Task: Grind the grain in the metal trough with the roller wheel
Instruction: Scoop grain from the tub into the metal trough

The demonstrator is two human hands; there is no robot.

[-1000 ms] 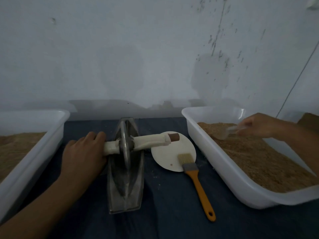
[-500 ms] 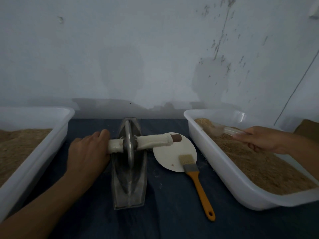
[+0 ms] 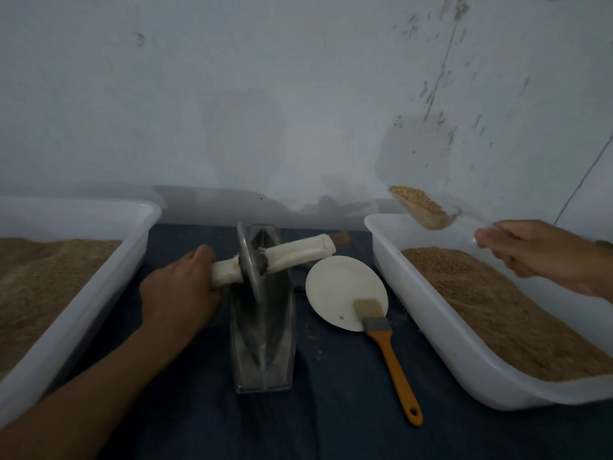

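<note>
The right hand point(image 3: 530, 250) pinches the handle of a clear scoop point(image 3: 428, 210) heaped with grain, held in the air above the far end of the right tub point(image 3: 431, 313). The left hand point(image 3: 180, 290) grips the left, cloth-wrapped handle of the roller wheel point(image 3: 248, 267), which stands tilted in the metal trough point(image 3: 265, 343) at the middle of the table point(image 3: 331, 410).

The step in hand looks like loading the trough. To do it well, the scoop should travel level toward the left, over the plate point(image 3: 338, 287), and tip slowly along the trough's groove rather than in one heap. The wheel would best be leaned or rolled to the far end so the grain lands in front of it. A heaped scoop may spill on the way.

The table wears a dark blue cloth with a few pale specks. A brush point(image 3: 388, 353) with an orange handle lies with its bristles on the plate. A second tub point(image 3: 99, 293) of brown meal sits at the left. Behind is a pale, stained wall point(image 3: 298, 94).
</note>
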